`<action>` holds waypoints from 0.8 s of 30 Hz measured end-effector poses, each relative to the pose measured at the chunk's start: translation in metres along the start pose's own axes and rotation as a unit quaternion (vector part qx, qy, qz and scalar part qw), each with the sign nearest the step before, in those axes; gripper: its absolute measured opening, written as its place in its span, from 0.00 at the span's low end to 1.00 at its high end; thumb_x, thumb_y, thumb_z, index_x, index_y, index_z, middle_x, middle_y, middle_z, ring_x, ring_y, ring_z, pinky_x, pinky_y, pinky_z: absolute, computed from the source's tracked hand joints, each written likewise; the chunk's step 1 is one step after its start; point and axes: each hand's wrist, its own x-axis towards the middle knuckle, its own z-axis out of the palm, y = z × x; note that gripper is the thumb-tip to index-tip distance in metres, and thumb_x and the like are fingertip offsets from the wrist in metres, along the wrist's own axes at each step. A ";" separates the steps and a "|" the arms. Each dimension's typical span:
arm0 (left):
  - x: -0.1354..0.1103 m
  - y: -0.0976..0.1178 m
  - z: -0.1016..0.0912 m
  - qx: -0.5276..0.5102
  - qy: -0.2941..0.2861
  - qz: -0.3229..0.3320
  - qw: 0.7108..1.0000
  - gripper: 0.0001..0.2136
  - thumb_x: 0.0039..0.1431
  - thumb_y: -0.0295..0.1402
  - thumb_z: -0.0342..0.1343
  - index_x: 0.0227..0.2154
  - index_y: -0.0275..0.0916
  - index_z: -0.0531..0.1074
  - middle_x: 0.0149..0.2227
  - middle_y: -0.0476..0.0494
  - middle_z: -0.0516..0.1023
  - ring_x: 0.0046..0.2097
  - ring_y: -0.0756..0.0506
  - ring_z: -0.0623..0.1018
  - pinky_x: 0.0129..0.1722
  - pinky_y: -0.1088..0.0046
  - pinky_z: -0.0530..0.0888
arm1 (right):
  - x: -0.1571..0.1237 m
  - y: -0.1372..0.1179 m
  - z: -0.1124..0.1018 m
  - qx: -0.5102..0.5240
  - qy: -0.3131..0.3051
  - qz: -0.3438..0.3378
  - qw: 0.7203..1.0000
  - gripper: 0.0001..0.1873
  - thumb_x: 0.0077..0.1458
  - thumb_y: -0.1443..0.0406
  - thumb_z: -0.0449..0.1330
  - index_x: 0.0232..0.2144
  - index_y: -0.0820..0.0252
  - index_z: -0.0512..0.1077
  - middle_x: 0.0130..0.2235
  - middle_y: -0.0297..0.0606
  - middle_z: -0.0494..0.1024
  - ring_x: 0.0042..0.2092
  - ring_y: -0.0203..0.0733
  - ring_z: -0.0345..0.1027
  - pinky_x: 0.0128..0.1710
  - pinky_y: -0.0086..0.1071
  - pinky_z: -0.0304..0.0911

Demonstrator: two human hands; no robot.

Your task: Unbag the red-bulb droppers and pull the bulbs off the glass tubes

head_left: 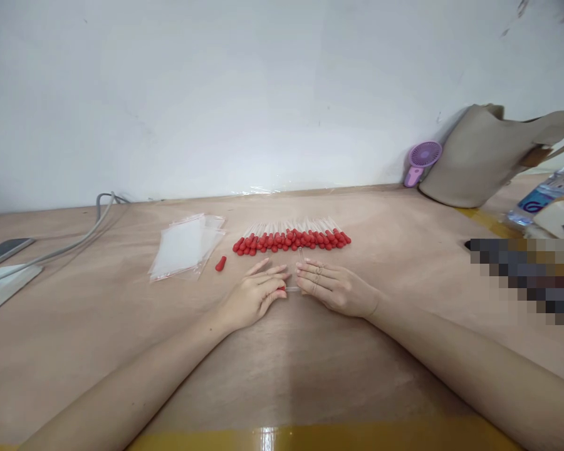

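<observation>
Here | red bulb [282, 289]: between left fingers [271, 286] | tube [292, 289]: apparently reaching right fingers [316, 279]

Red bulbs [291, 238]; purple fan [425, 155]; beige bag [479, 156]; whitish wall [244, 94].

The wooden tabletop [310, 376] carries red-bulbed droppers [291, 239]; left of them lie a loose red bulb [220, 264] and clear zip bags [181, 247].

Going sleeveless on this one

Left forearm [169, 373] is taking up the lower left of the frame, fully bare, with a couple of small dark spots [210, 329] dotting it. Right forearm [451, 347] is filling the lower right, bare too. Right hand [338, 291] is showing thin lines across the fingers [316, 289], rings or creases, can't tell.
</observation>
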 end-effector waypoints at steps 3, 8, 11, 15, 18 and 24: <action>-0.002 0.004 -0.003 0.018 0.010 0.010 1.000 0.07 0.61 0.33 0.47 0.36 0.39 0.69 0.47 0.44 0.74 0.54 0.47 0.68 0.59 0.60 0.58 | 0.000 -0.001 -0.001 0.015 -0.002 -0.010 1.000 0.12 0.57 0.72 0.52 0.44 0.70 0.68 0.45 0.48 0.74 0.54 0.44 0.62 0.54 0.42 0.63; -0.006 0.005 -0.010 0.070 0.028 0.017 0.997 0.07 0.61 0.32 0.47 0.34 0.39 0.70 0.43 0.47 0.77 0.53 0.46 0.70 0.58 0.59 0.58 | -0.006 0.004 0.000 0.038 0.003 -0.002 0.999 0.15 0.57 0.73 0.50 0.47 0.68 0.65 0.47 0.47 0.73 0.55 0.44 0.59 0.53 0.43 0.62; -0.007 -0.009 -0.020 0.127 0.081 -0.071 0.986 0.09 0.61 0.34 0.47 0.32 0.39 0.71 0.38 0.45 0.76 0.47 0.44 0.73 0.49 0.62 0.67 | -0.010 0.008 0.003 0.021 0.020 0.087 0.996 0.17 0.57 0.72 0.50 0.49 0.65 0.64 0.43 0.45 0.74 0.50 0.44 0.64 0.47 0.41 0.66; -0.008 -0.037 -0.046 0.206 0.128 -0.265 0.933 0.14 0.60 0.40 0.45 0.33 0.40 0.73 0.31 0.43 0.71 0.36 0.44 0.73 0.34 0.69 0.69 | -0.007 0.006 0.006 -0.046 -0.005 0.229 0.972 0.16 0.58 0.68 0.49 0.47 0.66 0.67 0.30 0.42 0.70 0.33 0.40 0.64 0.32 0.35 0.64; -0.009 -0.052 -0.066 0.224 0.055 -0.368 0.901 0.14 0.59 0.39 0.43 0.33 0.41 0.73 0.32 0.43 0.70 0.34 0.44 0.73 0.34 0.69 0.68 | -0.001 0.002 0.005 -0.053 -0.038 0.263 0.963 0.16 0.57 0.69 0.47 0.46 0.67 0.67 0.30 0.42 0.69 0.32 0.40 0.61 0.33 0.34 0.61; -0.013 -0.066 -0.073 0.188 -0.053 -0.457 0.868 0.16 0.54 0.39 0.47 0.43 0.39 0.66 0.30 0.44 0.75 0.34 0.42 0.74 0.32 0.69 0.68 | 0.002 0.002 0.008 -0.065 -0.060 0.315 0.945 0.12 0.51 0.73 0.47 0.35 0.65 0.68 0.30 0.42 0.68 0.33 0.42 0.60 0.34 0.33 0.58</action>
